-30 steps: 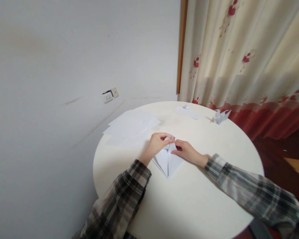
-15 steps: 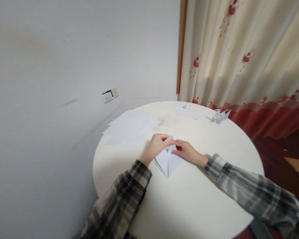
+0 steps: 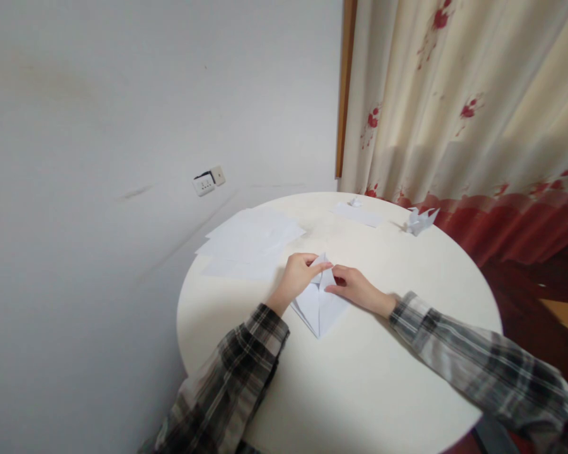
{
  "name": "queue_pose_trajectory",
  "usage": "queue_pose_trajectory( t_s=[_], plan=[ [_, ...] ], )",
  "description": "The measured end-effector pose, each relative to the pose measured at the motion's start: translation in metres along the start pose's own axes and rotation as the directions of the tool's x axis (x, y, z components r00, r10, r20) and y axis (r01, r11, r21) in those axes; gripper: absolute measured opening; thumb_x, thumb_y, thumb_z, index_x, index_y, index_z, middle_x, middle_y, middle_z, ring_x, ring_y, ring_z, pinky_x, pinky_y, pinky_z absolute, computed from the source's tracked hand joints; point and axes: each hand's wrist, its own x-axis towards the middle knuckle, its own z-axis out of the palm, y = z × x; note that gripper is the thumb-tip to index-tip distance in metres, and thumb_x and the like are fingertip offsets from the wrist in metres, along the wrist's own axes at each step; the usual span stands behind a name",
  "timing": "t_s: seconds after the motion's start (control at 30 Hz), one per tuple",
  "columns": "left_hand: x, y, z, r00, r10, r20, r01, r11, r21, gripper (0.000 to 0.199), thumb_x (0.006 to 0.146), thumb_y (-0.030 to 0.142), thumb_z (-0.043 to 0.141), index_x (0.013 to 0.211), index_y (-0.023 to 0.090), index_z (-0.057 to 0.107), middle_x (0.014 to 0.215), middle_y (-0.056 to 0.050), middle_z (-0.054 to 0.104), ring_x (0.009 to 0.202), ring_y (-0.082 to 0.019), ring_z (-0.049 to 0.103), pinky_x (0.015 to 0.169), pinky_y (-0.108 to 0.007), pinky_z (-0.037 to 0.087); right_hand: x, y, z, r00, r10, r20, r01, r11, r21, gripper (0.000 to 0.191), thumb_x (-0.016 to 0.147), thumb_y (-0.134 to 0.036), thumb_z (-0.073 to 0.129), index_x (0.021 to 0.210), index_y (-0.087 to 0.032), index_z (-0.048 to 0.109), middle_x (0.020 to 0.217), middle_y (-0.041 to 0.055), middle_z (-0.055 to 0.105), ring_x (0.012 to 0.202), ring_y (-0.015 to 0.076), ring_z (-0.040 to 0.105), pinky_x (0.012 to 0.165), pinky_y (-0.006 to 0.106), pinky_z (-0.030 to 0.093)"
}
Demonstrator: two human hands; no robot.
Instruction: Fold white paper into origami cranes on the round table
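Observation:
A folded white paper [image 3: 318, 309], pointed at its top and bottom, lies on the round white table [image 3: 360, 378]. My left hand [image 3: 303, 275] grips its upper left part, the thumb across the front near the top point and the fingers behind. On the right edge of the same paper my right hand [image 3: 353, 287] is closed, with thumb and forefinger holding it. A centre seam runs down to the bottom point, and loose layers show along the lower left edge.
White sheets [image 3: 250, 236] are spread at the table's back left. A folded paper crane [image 3: 419, 221] stands at the back right. A small folded paper piece [image 3: 355, 202] is by a flat sheet [image 3: 358, 214] at the back. Behind are a wall and a curtain [image 3: 407, 126].
My left thumb has shifted slightly up and left on the paper, and more of the top point shows. Both hands have otherwise stayed nearly in place.

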Motion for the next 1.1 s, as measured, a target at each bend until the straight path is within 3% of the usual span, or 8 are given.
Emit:
queue_pose_trajectory(
  t_s=[0.23,0.57,0.77,1.1],
  plan=[
    [-0.0001,0.0047,0.0010,0.999,0.017,-0.049,-0.016,0.999,0.031,0.041,0.066,0.049,0.062,0.049,0.013,0.051,0.052,0.004,0.035,0.051,-0.008,0.033,0.046,-0.020,0.024,0.0003,-0.0038,-0.0007,1.000,0.021,-0.010,-0.021,1.000,-0.003,0.025,0.083,-0.038,0.052,0.072,-0.016,0.057,0.069,-0.0006,0.052,0.061,0.0108,0.045,0.058,0.023,0.034],
    [0.0019,0.0035,-0.0012,1.000,0.017,0.009,-0.017,0.999,0.030,0.036,0.067,0.047,0.062,0.060,0.012,0.061,0.055,0.003,0.043,0.054,-0.009,0.038,0.047,-0.020,0.026,0.0006,-0.0034,0.0016,0.998,0.027,-0.059,-0.029,0.999,-0.026,0.022,0.080,-0.035,0.058,0.069,-0.015,0.059,0.065,-0.0012,0.051,0.058,0.0107,0.044,0.056,0.023,0.033],
    [0.0047,-0.0027,-0.0028,0.999,-0.022,0.035,0.018,0.996,0.090,0.040,0.065,0.051,0.062,0.055,0.012,0.058,0.051,0.004,0.038,0.051,-0.008,0.035,0.044,-0.020,0.022,0.0006,-0.0003,0.0023,0.998,0.044,-0.047,-0.045,0.999,-0.026,0.020,0.078,-0.035,0.060,0.074,-0.015,0.061,0.067,0.0003,0.055,0.059,0.0119,0.047,0.057,0.023,0.035],
    [0.0035,0.0006,-0.0023,0.999,-0.003,0.042,0.000,0.998,0.056,0.044,0.066,0.054,0.060,0.053,0.013,0.055,0.052,0.004,0.039,0.050,-0.008,0.034,0.044,-0.020,0.023,0.0015,0.0005,0.0031,0.999,0.047,-0.023,-0.047,0.998,-0.033,0.019,0.074,-0.033,0.065,0.074,-0.015,0.059,0.067,-0.0013,0.050,0.059,0.0113,0.044,0.056,0.023,0.035]
  ],
)
